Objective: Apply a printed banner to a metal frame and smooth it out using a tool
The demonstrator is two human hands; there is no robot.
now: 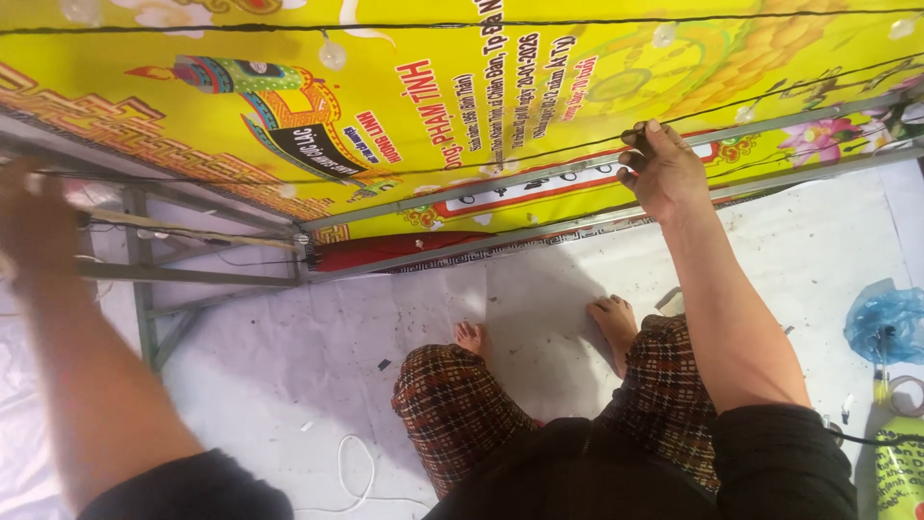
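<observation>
Free room: white floor sheet [289, 347], lower centre and left of the frame; your hands pass freely there. Obstacles:
- Grey metal frame [500, 183], running diagonally across the middle, under your right hand [664, 173].
- Black cords [462, 26] strung across the yellow banner [433, 87], upper frame.
- Frame legs [144, 299], left, below your blurred left hand [34, 226].
- Blue bag [885, 323] and yellow-green bottle [900, 472], right edge.
- White cord [351, 477], bottom centre.
</observation>
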